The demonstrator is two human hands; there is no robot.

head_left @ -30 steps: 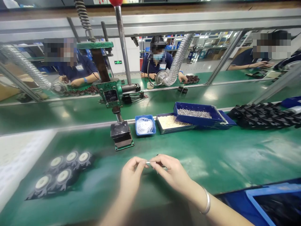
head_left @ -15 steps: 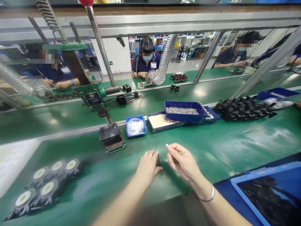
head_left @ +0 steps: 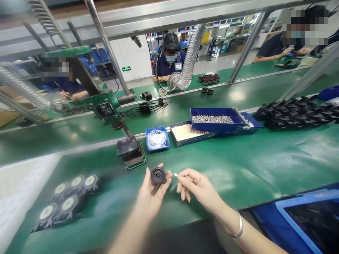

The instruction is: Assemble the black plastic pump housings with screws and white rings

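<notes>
key relation, i'd judge: the gap btwn small white pc (head_left: 176, 175) & black round part (head_left: 158, 175). pc is just right of the part, abt level w/ it near-to-far, not touching; tips of the l hand's fingers (head_left: 168, 174) lie in btwn. l hand (head_left: 153, 197) cradles the part, thumb along its left side, fingers under & round its right; round face w/ center hub is up. straight dark tab (head_left: 155, 189) juts off its near edge, running near-left, so approx the long axis. r hand (head_left: 197, 183) pinches pc btwn thumb & index, other fingers loose, curled nearer; pc's free end points left, at the part. r hand has pc, l hand the part. both over green bench (head_left: 238, 169), on near side of blue tray (head_left: 159, 149). pc's exact shape: too small to tell.
</notes>
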